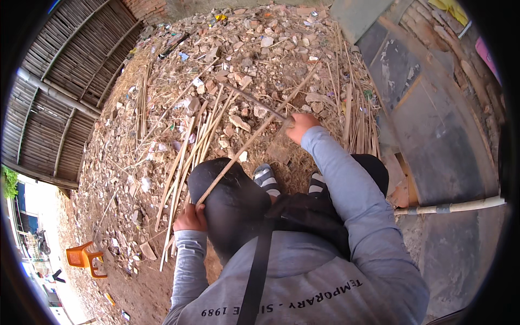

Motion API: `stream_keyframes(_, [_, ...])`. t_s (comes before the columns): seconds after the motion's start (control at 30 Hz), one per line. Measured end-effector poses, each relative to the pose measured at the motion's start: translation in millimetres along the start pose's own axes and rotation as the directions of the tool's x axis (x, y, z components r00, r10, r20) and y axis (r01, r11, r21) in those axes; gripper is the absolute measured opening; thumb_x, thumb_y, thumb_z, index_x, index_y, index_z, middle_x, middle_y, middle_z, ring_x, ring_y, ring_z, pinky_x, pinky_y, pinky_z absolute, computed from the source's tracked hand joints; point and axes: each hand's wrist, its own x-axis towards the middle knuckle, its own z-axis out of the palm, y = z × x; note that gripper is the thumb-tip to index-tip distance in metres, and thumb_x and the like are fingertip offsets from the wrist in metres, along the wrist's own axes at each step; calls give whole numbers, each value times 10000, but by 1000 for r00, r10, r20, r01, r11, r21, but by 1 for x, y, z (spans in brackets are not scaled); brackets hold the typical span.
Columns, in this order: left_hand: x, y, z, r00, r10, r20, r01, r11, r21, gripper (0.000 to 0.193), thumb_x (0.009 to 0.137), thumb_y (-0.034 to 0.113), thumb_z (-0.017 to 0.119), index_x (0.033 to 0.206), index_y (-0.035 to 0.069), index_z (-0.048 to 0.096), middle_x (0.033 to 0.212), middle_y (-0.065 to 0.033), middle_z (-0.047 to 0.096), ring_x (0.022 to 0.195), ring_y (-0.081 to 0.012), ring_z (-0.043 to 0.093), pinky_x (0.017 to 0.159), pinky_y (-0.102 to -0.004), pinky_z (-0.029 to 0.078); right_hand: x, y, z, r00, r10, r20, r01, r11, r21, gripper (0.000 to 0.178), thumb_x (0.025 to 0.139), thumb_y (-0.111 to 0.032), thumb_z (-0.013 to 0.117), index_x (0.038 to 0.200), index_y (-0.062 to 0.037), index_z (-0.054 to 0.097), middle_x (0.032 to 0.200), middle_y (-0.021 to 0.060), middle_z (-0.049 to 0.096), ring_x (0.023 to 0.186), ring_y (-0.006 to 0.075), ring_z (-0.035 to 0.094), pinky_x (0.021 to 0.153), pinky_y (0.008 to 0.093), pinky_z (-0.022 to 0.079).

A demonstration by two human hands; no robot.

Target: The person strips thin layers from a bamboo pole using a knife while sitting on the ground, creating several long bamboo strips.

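Observation:
A long, thin bamboo strip point(250, 142) runs slantwise over my right-leaning lap, from beside my left knee up to the far rubble. My left hand point(190, 218) is closed around its near end, next to the knee. Beyond my knees, my right hand point(302, 128) grips the handle of a knife point(254, 99) with a long, dark, narrow blade. The blade points away to the upper left and crosses the strip close to my fist; whether they touch I cannot tell. Several split bamboo strips point(187, 157) lie on the ground to the left of my knee.
More bamboo strips point(357, 119) lie at the right, and a bundle point(143, 108) at the far left. Rubble point(254, 40) covers the ground. Grey panels point(449, 146) and a pole point(455, 207) stand at the right. An orange plastic chair point(81, 257) is at the lower left, near a bamboo wall point(65, 59).

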Motion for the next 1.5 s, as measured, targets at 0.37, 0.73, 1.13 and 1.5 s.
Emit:
stream_keyframes(0.37, [5, 1, -5, 999, 38, -8, -38, 999, -30, 353, 915, 402, 516, 738, 95, 518, 634, -173, 599, 561, -403, 585, 496, -518, 441, 7, 10, 12, 1000, 12, 15, -11, 999, -43, 318, 727, -261, 652, 996, -93, 668, 943, 169, 672, 890, 348, 639, 820, 408, 511])
stream_keyframes(0.73, [-3, -9, 5, 999, 44, 17, -41, 988, -147, 329, 917, 402, 508, 803, 103, 583, 632, -198, 599, 591, -419, 592, 526, -529, 446, -26, -25, -2, 943, -321, 83, 330, 937, -119, 358, 699, -308, 665, 970, -74, 656, 879, 174, 664, 860, 361, 635, 778, 438, 514])
stream_keyframes(1.13, [-8, -4, 0, 998, 35, 43, -33, 999, -39, 401, 929, 446, 475, 757, 91, 545, 613, -187, 595, 578, -412, 592, 510, -519, 449, -13, -18, 4, 972, -144, 187, 163, 982, -92, 308, 709, -292, 663, 925, -72, 666, 873, 173, 666, 858, 342, 645, 784, 420, 512])
stream_keyframes(1.5, [-5, -3, -4, 997, 5, 71, 0, 997, -80, 412, 916, 476, 473, 775, 101, 568, 658, -192, 620, 616, -424, 605, 558, -533, 465, -18, -24, 10, 957, -185, 221, 224, 961, -163, 321, 716, -294, 660, 988, -124, 679, 949, 153, 677, 926, 336, 643, 852, 409, 506])
